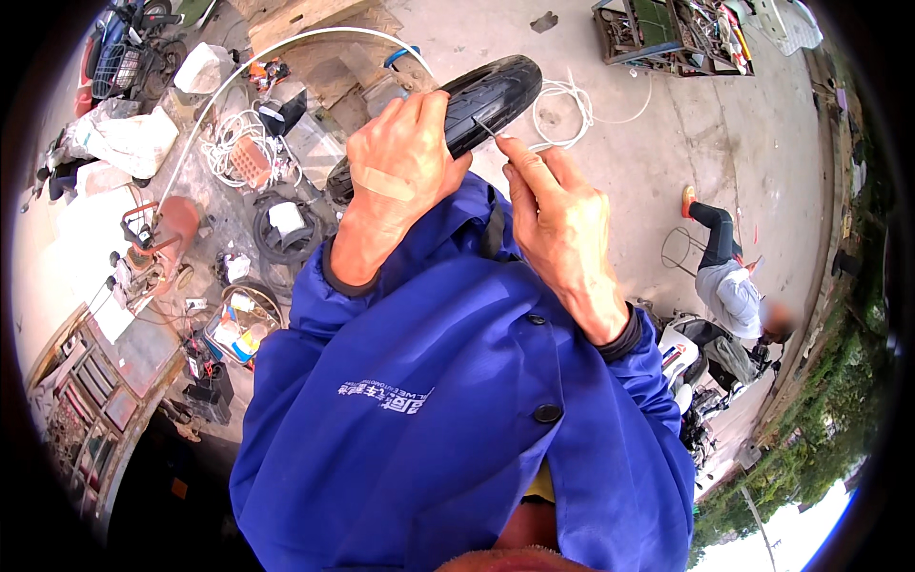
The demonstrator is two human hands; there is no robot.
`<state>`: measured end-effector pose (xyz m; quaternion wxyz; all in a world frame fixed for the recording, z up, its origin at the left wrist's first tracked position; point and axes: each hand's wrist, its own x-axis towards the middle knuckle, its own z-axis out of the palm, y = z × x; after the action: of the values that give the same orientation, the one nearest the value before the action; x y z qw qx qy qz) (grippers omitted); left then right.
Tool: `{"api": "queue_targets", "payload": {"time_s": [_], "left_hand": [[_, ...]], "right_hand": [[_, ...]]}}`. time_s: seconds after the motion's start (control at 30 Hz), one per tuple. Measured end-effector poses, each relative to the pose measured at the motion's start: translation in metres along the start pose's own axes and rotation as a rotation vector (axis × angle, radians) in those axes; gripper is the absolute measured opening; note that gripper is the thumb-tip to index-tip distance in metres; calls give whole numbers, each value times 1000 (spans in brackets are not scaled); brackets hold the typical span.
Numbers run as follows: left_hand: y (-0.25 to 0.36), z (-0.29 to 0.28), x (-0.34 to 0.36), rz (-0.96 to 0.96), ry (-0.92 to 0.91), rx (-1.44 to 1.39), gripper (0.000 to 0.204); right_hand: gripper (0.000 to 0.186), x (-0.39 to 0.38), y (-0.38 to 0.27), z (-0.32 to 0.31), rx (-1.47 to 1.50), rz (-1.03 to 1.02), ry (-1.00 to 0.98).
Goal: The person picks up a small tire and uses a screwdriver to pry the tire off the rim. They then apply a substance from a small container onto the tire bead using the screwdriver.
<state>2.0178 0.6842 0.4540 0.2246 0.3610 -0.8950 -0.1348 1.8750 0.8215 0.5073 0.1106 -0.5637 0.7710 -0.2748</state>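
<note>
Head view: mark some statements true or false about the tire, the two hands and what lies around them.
1. The left hand is on the black tire. True.
2. The right hand is empty and spread flat. False: the right hand pinches a thin rod whose far end is at the tire.
3. A coil of white tubing lies on the ground to the right of the tire. True.
4. The wearer's jacket is red. False: the jacket is blue.
5. Another person is off to the right. True.
</note>
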Motion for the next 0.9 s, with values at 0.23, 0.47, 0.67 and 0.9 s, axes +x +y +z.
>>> {"api": "queue_targets", "payload": {"time_s": [0.23, 0.47, 0.67, 0.9], "left_hand": [[-2, -2, -15, -80, -86, -14, 60], [-1, -6, -6, -32, -24, -28, 59], [-2, -4, -4, -32, -29, -36, 56], [-5, -5, -2, -28, -29, -54, 57]], "right_hand": [[30, 10, 65, -25, 85, 179, 121], [61, -3, 25, 13, 531, 198, -206], [76, 8, 20, 37, 232, -149, -107], [77, 11, 24, 40, 209, -227, -85]]}}
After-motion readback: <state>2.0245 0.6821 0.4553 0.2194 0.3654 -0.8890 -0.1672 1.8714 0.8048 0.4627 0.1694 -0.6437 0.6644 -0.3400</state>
